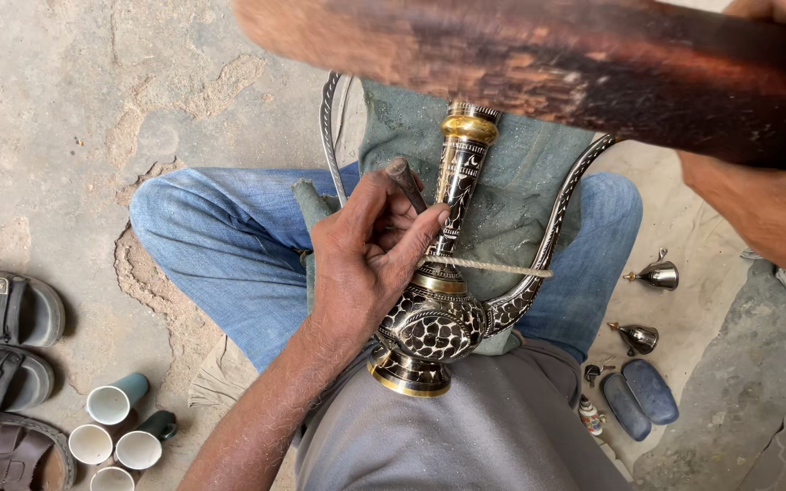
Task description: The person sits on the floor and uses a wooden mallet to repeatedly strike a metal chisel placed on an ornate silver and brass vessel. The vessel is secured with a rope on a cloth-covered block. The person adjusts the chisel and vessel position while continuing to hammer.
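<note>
Engraving on the brass ewer [434, 318] is looking well advanced: black-and-bright floral cutting is already covering the round belly, the foot ring and most of the slim neck, while the gold collar near the mouth is staying plain. How much more cutting is wanted there, I cannot tell.

Nearest the camera, at six o'clock, the grey shirt and the bare forearm are filling the lower edge. Just beyond, the ewer is lying across the person's lap on a green cloth [511, 182], foot toward the body, mouth pointing to twelve o'clock, its curved spout sweeping out to two o'clock. A cord [488, 266] is crossing the neck base to the spout.

The left hand [370, 264] is pinching a short dark chisel [407, 182], fingers curled tight about it, with its tip, hidden behind them, aimed at the neck. The right hand [770, 205], at three o'clock, is closed round a wooden mallet [539, 59], blurred and raised across the top.

Farther out, at eight o'clock, cups [115, 400] and sandals [2, 309] are sitting on the floor; at four o'clock, two small bells [657, 273] are lying well apart from the work.
</note>
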